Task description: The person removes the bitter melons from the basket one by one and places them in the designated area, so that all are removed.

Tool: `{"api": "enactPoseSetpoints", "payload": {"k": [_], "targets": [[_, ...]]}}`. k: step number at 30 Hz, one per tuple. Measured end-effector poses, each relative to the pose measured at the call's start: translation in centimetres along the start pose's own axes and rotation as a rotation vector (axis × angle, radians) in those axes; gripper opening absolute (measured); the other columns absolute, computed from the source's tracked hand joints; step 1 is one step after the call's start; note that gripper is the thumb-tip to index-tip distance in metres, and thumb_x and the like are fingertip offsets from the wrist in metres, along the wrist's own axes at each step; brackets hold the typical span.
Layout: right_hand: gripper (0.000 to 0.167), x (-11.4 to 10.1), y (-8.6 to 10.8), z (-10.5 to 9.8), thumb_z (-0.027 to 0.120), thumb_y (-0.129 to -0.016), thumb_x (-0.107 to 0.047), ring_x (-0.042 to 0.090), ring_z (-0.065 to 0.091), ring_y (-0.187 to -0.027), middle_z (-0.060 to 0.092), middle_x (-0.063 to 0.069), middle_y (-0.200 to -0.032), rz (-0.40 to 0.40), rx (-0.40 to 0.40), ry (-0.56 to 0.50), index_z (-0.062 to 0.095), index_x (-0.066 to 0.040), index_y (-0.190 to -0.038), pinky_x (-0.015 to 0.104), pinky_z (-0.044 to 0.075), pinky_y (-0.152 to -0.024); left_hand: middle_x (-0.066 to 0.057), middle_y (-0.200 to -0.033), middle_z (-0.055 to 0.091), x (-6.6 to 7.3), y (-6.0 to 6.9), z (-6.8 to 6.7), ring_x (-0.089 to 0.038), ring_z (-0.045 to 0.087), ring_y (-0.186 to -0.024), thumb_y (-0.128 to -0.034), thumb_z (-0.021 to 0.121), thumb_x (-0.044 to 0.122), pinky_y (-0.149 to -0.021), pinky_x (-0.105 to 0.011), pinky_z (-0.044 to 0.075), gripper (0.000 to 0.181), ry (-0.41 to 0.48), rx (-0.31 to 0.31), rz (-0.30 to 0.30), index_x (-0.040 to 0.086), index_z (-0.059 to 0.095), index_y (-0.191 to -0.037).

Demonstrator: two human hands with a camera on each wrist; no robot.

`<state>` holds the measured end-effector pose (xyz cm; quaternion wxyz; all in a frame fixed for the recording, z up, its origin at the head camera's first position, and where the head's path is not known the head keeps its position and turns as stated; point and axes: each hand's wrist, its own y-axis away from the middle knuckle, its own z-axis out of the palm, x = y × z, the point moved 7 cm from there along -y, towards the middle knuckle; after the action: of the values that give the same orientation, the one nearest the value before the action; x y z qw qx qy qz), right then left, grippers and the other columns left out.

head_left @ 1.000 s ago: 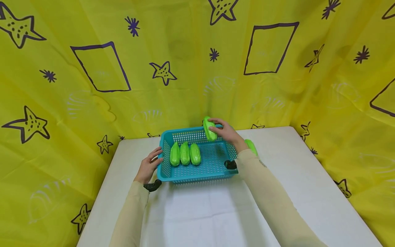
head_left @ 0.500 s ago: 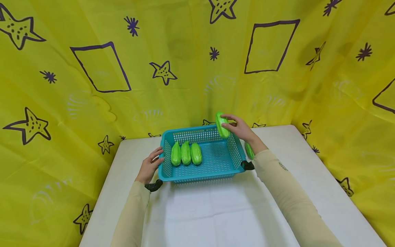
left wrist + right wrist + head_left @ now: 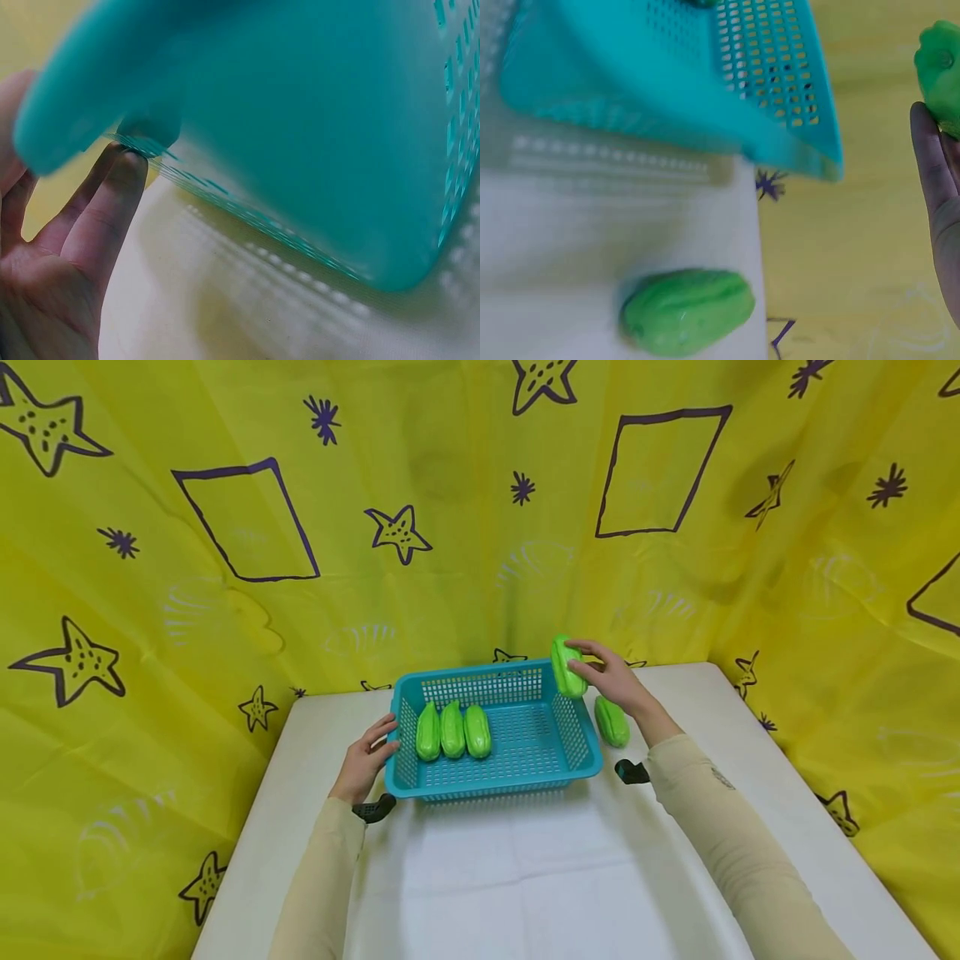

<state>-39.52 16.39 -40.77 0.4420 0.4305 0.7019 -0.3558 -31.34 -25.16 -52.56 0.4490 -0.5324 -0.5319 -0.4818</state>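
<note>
In the head view my right hand (image 3: pixel 611 679) pinches a plump green ridged fruit (image 3: pixel 564 673) between thumb and fingers. It hangs over the far right corner of a blue-green plastic basket (image 3: pixel 491 789). The right wrist view shows only the blunt end of this fruit (image 3: pixel 939 71). My left hand (image 3: pixel 362 764) is at the basket's left side, its fairly straight fingers touching the rim and outer wall. Three similar green fruits (image 3: pixel 452 731) lie side by side in the basket's left half. Another green fruit (image 3: pixel 612 722) lies on the table, right of the basket.
The white table (image 3: pixel 472 877) carries the basket near its back edge. A yellow curtain (image 3: pixel 450 602) with star and frame drawings hangs behind and on both sides. A black strap piece (image 3: pixel 632 772) shows beneath my right wrist.
My right hand has moved rightward with the held fruit, from above the basket's middle right to its far right corner. The fruit on the table is now more visible. My left hand stays put.
</note>
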Motion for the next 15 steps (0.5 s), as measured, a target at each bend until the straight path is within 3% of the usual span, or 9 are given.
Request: {"api": "enactPoseSetpoints", "payload": {"k": [2, 10, 15], "targets": [[0.051, 0.6, 0.5, -0.5, 0.056, -0.101, -0.026, 0.042, 0.037, -0.135, 0.032, 0.018, -0.152, 0.012, 0.004, 0.000, 0.042, -0.009, -0.147, 0.054, 0.041, -0.103, 0.006, -0.157, 0.031, 0.0, 0.0, 0.1, -0.035, 0.027, -0.144, -0.0983, 0.061, 0.021, -0.111, -0.048, 0.035, 0.050, 0.003, -0.001, -0.006, 0.006, 0.047, -0.144], [0.053, 2.5, 2.3, -2.5, 0.057, -0.100, -0.020, 0.044, 0.035, -0.134, 0.031, 0.023, -0.152, 0.043, 0.023, 0.061, 0.039, -0.001, -0.147, 0.054, 0.038, -0.105, 0.007, -0.156, 0.032, 0.0, 0.0, 0.1, -0.034, 0.027, -0.144, -0.0989, 0.060, 0.019, -0.111, -0.049, 0.035, 0.048, 0.006, 0.002, -0.020, 0.007, 0.048, -0.144], [0.055, 6.0, 2.8, -3.8, 0.057, -0.101, -0.026, 0.049, 0.040, -0.130, 0.022, 0.022, -0.158, 0.082, 0.034, 0.120, 0.039, -0.005, -0.148, 0.058, 0.041, -0.102, 0.006, -0.157, 0.031, 0.1, 0.0, 0.0, -0.034, 0.027, -0.143, -0.0987, 0.060, 0.019, -0.111, -0.048, 0.035, 0.049, -0.003, 0.008, -0.017, 0.007, 0.048, -0.144]]}}
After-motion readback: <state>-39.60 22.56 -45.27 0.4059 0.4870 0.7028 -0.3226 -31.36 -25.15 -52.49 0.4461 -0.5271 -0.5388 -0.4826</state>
